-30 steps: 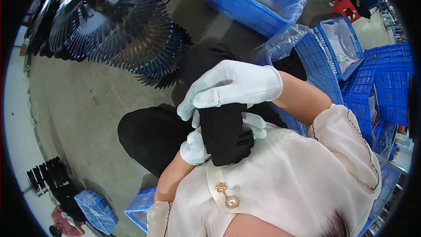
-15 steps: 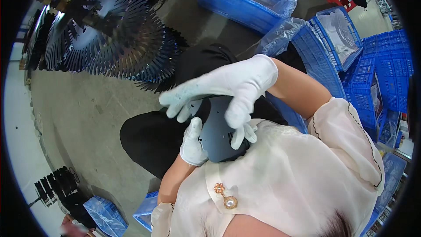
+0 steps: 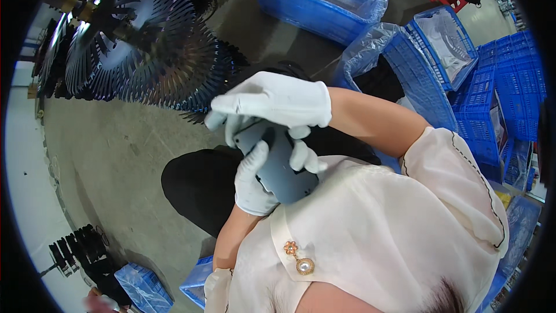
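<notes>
A flat, dark grey-blue plate (image 3: 284,177) with rounded corners and small holes along its edges lies tilted in front of my chest. My left hand (image 3: 253,182), in a white glove, is closed on it, with the thumb over the near left edge and fingers curling round the right edge. Across the plate's far end bends my right hand (image 3: 275,99), also white-gloved. Its fingers come down at the far left corner and its thumb at the right side. What the fingertips press on underneath is hidden.
Ahead stands a rack of many dark, fanned-out blade-like pieces (image 3: 150,52). A blue crate (image 3: 313,14) lined with clear film is at the far middle. Another lined crate (image 3: 420,72) holds dark pieces, and stacked blue crates (image 3: 512,81) rise at right. A smaller blue crate (image 3: 145,290) sits lower left.
My right hand has come in from above, its outstretched fingers now bent around the plate's far end. The plate has turned slightly and shifted up and left, still in my left hand.
</notes>
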### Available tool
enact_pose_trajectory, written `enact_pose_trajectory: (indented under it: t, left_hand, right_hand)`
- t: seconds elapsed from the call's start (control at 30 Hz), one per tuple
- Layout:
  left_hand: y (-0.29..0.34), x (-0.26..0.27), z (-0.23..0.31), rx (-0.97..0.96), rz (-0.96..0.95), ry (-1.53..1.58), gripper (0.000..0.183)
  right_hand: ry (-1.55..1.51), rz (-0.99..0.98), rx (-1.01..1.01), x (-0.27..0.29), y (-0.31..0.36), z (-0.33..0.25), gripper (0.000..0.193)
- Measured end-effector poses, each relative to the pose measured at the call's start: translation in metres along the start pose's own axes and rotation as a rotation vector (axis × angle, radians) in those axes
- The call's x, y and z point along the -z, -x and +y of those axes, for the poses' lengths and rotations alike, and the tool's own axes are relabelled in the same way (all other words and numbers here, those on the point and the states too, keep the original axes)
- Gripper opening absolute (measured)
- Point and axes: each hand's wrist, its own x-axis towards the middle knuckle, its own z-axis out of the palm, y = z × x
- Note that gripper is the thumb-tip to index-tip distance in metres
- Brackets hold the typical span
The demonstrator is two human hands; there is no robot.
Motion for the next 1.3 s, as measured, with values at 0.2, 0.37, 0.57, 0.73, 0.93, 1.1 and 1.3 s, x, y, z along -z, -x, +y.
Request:
enact_pose_trajectory:
  t: [0.2,0.37,0.57,0.73,0.93,1.1,1.3]
  left_hand:
    - [-0.001,0.005,0.025,-0.346,0.181,0.116,0.033]
    - [-0.006,0.0,0.021,-0.475,0.33,-0.062,0.036]
    - [-0.023,-0.016,0.007,-0.421,0.202,-0.236,0.042]
    - [-0.045,-0.026,-0.006,-0.249,0.145,-0.392,0.051]
    - [-0.1,-0.025,-0.025,-0.013,0.038,-0.54,0.082]
    - [-0.14,-0.019,-0.001,-0.354,0.079,-0.872,0.049]
    - [-0.155,-0.031,-0.006,-0.336,-0.023,-0.953,0.041]
  right_hand:
    - [0.032,0.251,0.184,0.02,0.014,0.007,0.05]
    - [-0.027,0.209,-0.05,-0.004,0.059,0.022,0.059]
    - [-0.377,0.057,-0.02,-0.008,0.067,0.057,0.047]
    - [-0.28,0.109,0.131,0.018,0.084,0.068,0.049]
    - [-0.51,0.291,0.074,0.075,0.147,0.102,0.049]
    - [0.158,1.072,0.015,0.149,0.244,0.175,0.047]
    - [-0.489,1.23,-0.331,0.176,0.299,0.24,0.055]
